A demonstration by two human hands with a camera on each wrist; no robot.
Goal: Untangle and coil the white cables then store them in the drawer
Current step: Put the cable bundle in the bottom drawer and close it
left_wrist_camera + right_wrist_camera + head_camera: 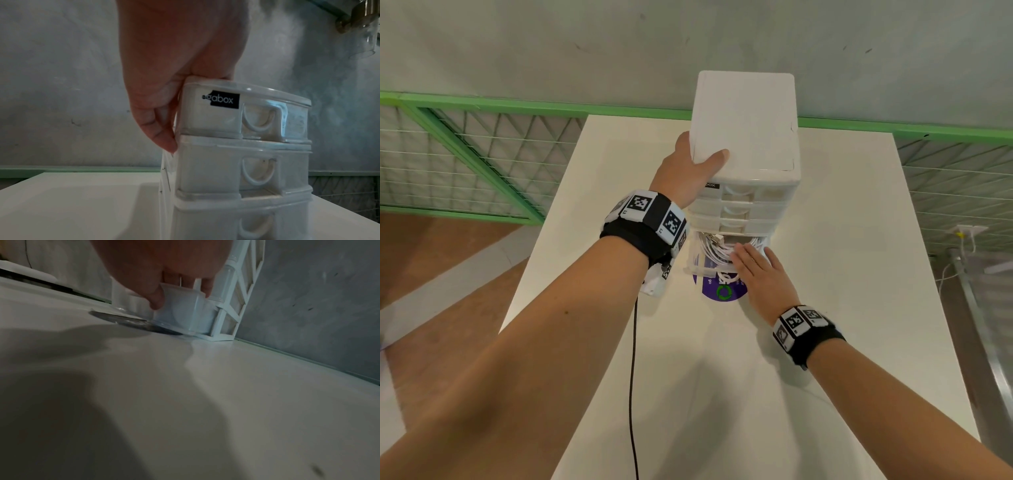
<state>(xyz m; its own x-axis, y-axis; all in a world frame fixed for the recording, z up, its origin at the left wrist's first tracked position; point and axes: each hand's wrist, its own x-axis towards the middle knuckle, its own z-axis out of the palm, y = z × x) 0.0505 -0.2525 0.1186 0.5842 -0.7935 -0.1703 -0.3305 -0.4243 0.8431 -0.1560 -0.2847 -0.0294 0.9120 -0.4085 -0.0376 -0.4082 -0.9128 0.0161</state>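
A white plastic drawer unit (746, 120) stands at the back of the white table (842, 308). My left hand (688, 171) grips its top left corner, thumb on the lid and fingers down the side; the left wrist view shows the fingers (160, 129) on the side wall of the unit (236, 170). The bottom drawer (697, 260) is pulled partly out and holds coiled white cables (714, 248). My right hand (760, 274) lies with straight fingers over the drawer's front edge. In the right wrist view its fingers (156, 295) touch the translucent drawer (180, 318).
A purple round sticker (722, 293) lies on the table under the drawer. A black cord (633, 377) hangs from my left wristband down over the table. Green railing with wire mesh (482, 144) runs behind and beside the table, below a grey wall.
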